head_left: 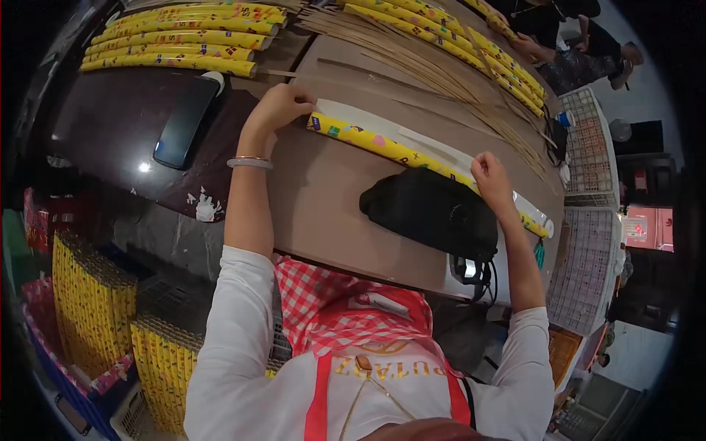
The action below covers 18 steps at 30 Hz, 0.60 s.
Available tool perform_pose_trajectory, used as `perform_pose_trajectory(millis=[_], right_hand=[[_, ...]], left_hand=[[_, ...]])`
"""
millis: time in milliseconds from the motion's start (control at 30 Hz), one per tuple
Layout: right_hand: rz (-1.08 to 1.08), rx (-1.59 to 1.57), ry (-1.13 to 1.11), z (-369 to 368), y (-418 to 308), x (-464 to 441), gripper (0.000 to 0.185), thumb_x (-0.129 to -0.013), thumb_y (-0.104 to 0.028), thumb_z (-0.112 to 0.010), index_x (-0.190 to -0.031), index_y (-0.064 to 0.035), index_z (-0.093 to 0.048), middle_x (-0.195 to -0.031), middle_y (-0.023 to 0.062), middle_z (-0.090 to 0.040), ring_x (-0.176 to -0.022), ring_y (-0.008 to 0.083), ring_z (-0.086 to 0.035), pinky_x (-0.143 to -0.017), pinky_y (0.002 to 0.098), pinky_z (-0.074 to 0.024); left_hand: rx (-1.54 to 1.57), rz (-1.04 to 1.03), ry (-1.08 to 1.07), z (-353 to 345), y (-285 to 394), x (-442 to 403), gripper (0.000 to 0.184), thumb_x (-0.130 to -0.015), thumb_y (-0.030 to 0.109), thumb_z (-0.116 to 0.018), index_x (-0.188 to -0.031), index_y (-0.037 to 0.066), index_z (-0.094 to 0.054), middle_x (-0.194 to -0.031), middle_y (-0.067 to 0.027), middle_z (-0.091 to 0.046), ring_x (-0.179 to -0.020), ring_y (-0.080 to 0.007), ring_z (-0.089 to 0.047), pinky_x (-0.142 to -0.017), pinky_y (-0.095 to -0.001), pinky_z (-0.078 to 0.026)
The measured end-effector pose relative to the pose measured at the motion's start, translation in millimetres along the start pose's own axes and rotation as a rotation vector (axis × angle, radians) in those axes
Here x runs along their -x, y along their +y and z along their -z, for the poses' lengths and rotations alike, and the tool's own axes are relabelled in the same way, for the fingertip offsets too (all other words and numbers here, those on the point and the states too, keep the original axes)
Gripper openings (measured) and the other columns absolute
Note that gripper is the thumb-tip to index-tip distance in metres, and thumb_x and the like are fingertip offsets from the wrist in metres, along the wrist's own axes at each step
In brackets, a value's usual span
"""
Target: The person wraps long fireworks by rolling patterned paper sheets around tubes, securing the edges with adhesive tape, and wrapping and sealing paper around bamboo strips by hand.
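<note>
A long yellow patterned roll [382, 145] lies across the brown table, with a strip of its white underside showing along the far edge. At its left end my left hand [283, 109] pinches the white edge between thumb and fingers. Farther right, my right hand [491, 176] has its fingers closed on the same sheet's edge near the roll's right part. A black cloth bag [434, 213] rests just in front of the roll, close to my right forearm.
Stacked yellow tubes [184, 37] lie at the back left, more tubes [456, 48] at the back right. Thin wooden strips [434, 81] spread between. A phone [187, 121] is on the dark table part. White crates [588, 147] stand right. People [581, 62] are at the far right.
</note>
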State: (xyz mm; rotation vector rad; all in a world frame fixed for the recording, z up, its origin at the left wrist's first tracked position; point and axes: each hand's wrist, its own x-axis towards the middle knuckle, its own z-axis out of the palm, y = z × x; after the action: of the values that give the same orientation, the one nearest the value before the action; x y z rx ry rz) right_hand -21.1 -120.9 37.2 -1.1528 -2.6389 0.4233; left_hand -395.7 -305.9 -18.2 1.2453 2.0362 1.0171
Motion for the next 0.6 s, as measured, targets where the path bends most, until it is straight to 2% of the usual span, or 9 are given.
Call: perform_pose_trajectory(millis=[67, 133, 200, 300, 400, 467, 500, 600], right_hand=[[-0.061, -0.013, 0.023, 20, 17, 20, 0.018, -0.084, -0.019, -0.052, -0.083, -0.0017, -0.053, -0.075, 0.0123, -0.055, -0.069, 0.0245, -0.054, -0.064, 0.0328, -0.0427], [-0.129, 0.104, 0.050, 35, 68, 36, 0.019, -0.083, -0.024, -0.052, -0.087, -0.0054, -0.055, -0.082, 0.0130, -0.059, -0.078, 0.0312, -0.058, -0.067, 0.0386, -0.0442], [-0.170, 0.156, 0.080, 51, 107, 56, 0.021, -0.084, -0.025, -0.051, -0.088, -0.0049, -0.055, -0.082, 0.0134, -0.059, -0.078, 0.0318, -0.058, -0.066, 0.0392, -0.0443], [-0.285, 0.199, 0.118, 79, 151, 89, 0.023, -0.084, -0.026, -0.050, -0.089, -0.0040, -0.055, -0.082, 0.0141, -0.059, -0.078, 0.0327, -0.058, -0.067, 0.0406, -0.0443], [-0.366, 0.296, 0.194, 104, 198, 118, 0.026, -0.085, -0.028, -0.049, -0.089, -0.0035, -0.055, -0.082, 0.0161, -0.059, -0.078, 0.0348, -0.058, -0.067, 0.0431, -0.0445], [-0.431, 0.453, 0.203, 121, 223, 138, 0.026, -0.085, -0.029, -0.049, -0.090, -0.0040, -0.055, -0.083, 0.0175, -0.059, -0.079, 0.0364, -0.057, -0.067, 0.0447, -0.0449], [-0.462, 0.481, 0.200, 130, 241, 147, 0.027, -0.085, -0.028, -0.047, -0.090, -0.0032, -0.055, -0.087, 0.0188, -0.059, -0.080, 0.0379, -0.057, -0.067, 0.0460, -0.0451], [-0.602, 0.555, 0.270, 149, 294, 176, 0.027, -0.085, -0.027, -0.046, -0.089, -0.0019, -0.054, -0.090, 0.0193, -0.059, -0.083, 0.0379, -0.057, -0.069, 0.0464, -0.0448]], left_hand=[[-0.092, -0.020, 0.014, 2, 1, 0, 0.023, -0.072, 0.018, -0.065, -0.088, 0.000, -0.066, -0.074, -0.0141, -0.065, -0.068, -0.0229, -0.062, -0.067, -0.0314, -0.047], [-0.093, -0.024, 0.004, 1, -2, -1, 0.023, -0.073, 0.018, -0.065, -0.088, 0.000, -0.066, -0.075, -0.0142, -0.065, -0.068, -0.0228, -0.062, -0.067, -0.0315, -0.047], [-0.049, -0.051, -0.008, 3, 2, 1, 0.024, -0.073, 0.018, -0.065, -0.090, 0.001, -0.067, -0.076, -0.0151, -0.065, -0.069, -0.0216, -0.062, -0.067, -0.0311, -0.047], [-0.068, 0.040, -0.050, 4, 2, -2, 0.022, -0.079, 0.015, -0.063, -0.091, -0.003, -0.066, -0.073, -0.0068, -0.063, -0.065, -0.0118, -0.055, -0.061, -0.0269, -0.045], [-0.062, 0.006, -0.041, 5, 6, 3, 0.022, -0.080, 0.016, -0.062, -0.091, -0.002, -0.066, -0.070, -0.0040, -0.061, -0.064, -0.0092, -0.054, -0.058, -0.0257, -0.045], [-0.016, 0.063, -0.044, 6, 2, 0, 0.023, -0.076, 0.016, -0.063, -0.090, -0.002, -0.065, -0.070, -0.0079, -0.062, -0.064, -0.0125, -0.057, -0.061, -0.0264, -0.045], [-0.035, 0.146, -0.046, 7, 26, 11, 0.022, -0.078, 0.016, -0.062, -0.090, -0.002, -0.066, -0.072, -0.0058, -0.063, -0.064, -0.0112, -0.057, -0.060, -0.0247, -0.045], [-0.026, 0.072, -0.053, 8, 11, 4, 0.022, -0.080, 0.016, -0.060, -0.092, -0.002, -0.065, -0.073, -0.0032, -0.062, -0.066, -0.0086, -0.055, -0.061, -0.0232, -0.045]])
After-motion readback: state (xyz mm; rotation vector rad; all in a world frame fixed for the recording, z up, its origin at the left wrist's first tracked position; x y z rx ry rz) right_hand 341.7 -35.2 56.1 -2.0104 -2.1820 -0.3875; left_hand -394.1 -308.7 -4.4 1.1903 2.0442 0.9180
